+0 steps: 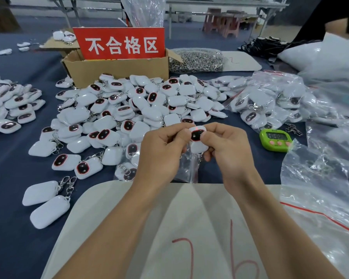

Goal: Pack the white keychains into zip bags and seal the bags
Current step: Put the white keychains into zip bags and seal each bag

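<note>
Left hand [159,156] and right hand [228,152] each have a grip pinching one white keychain [197,138] over the desk [12,228] near its front edge. The zip bag [186,168] hangs just below. Risk imo: the floppy bag mouth folds, the clip snags, and it drops into the loose pile [129,109].

Forearms angling in from bottom edge; left hand [161,152] and right hand [228,150] are pinching one keychain [196,135] mid-frame, fingers curled, thumbs on its face.

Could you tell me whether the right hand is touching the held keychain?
Touching: head view shows the right hand pinching the keychain, thumb on its face.
</note>
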Motion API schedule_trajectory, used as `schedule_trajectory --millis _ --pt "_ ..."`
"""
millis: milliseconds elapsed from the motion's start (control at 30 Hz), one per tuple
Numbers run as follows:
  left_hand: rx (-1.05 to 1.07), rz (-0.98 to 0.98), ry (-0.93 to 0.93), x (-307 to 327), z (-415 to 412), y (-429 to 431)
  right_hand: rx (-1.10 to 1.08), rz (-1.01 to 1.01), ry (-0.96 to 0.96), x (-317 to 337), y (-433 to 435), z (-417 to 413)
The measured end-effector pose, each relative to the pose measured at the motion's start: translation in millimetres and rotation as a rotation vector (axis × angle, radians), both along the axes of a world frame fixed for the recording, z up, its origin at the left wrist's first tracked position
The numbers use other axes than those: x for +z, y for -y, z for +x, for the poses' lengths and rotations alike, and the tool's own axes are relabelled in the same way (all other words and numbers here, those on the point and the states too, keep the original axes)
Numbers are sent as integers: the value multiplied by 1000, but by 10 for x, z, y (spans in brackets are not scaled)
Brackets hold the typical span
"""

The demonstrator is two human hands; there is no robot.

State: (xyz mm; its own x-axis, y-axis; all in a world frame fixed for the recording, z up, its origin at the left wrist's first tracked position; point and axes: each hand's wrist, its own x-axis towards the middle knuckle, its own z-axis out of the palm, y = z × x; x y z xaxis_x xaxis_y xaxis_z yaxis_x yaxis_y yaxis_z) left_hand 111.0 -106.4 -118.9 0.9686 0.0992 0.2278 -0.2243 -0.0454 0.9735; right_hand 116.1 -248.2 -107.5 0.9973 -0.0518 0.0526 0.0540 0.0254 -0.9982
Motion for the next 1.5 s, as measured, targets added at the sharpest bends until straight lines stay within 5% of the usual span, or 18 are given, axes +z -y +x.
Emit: schedule_trajectory --millis 733,1167,1400,1500 --pt "120 35 6 8 -13 48 103 -4 136 -60 -61 24" --pt "191 83 32 20 -40 22 -56 -127 191 -91 -82 25" --pt "231 4 -5 23 -38 31 -124 -464 402 -77 -91 -52" --pt "197 -43 -3 41 -28 25 -122 -436 363 -57 -107 -48"
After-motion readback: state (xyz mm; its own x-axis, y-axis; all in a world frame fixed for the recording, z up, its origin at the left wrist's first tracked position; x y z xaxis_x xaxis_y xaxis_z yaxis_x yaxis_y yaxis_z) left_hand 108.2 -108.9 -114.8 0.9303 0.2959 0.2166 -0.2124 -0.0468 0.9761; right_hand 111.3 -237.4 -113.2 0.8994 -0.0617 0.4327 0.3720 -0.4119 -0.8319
